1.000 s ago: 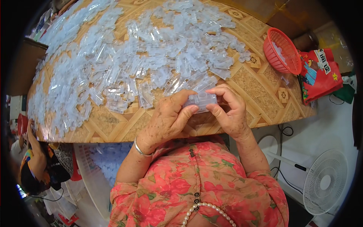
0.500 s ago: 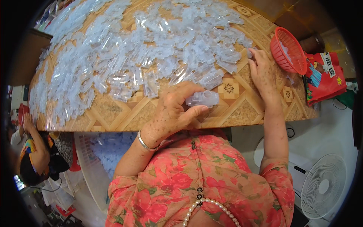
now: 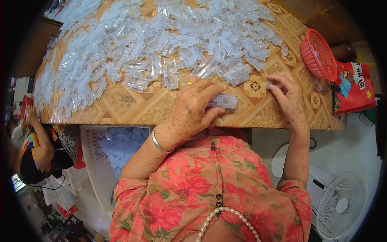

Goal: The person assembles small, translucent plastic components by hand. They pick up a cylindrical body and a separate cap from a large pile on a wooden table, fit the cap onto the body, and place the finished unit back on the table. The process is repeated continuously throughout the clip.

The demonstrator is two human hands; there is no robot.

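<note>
My left hand [image 3: 192, 105] is closed around a clear bluish plastic part [image 3: 225, 101], long and flat, whose free end points right above the table's near edge. Between the thumb and fingertips of my right hand [image 3: 287, 93] is a small round translucent plastic piece [image 3: 268, 84]. A gap of bare tabletop lies between the two hands. Beyond them spreads a wide heap of similar clear plastic parts [image 3: 169, 40], with one part [image 3: 237, 74] just past my left fingers. More small round pieces [image 3: 285, 50] lie at the heap's right edge.
A red plastic basket [image 3: 318, 54] stands tilted at the right, beside a red bag [image 3: 353, 88]. Below the table are a white crate [image 3: 93, 161] of bluish parts and a white fan [image 3: 342, 205]. Another person's arm [image 3: 42, 139] reaches in at far left.
My right hand has come back from the heap's right edge toward me, now with a small round piece in its fingers. My left hand still holds the plastic part, slightly turned.
</note>
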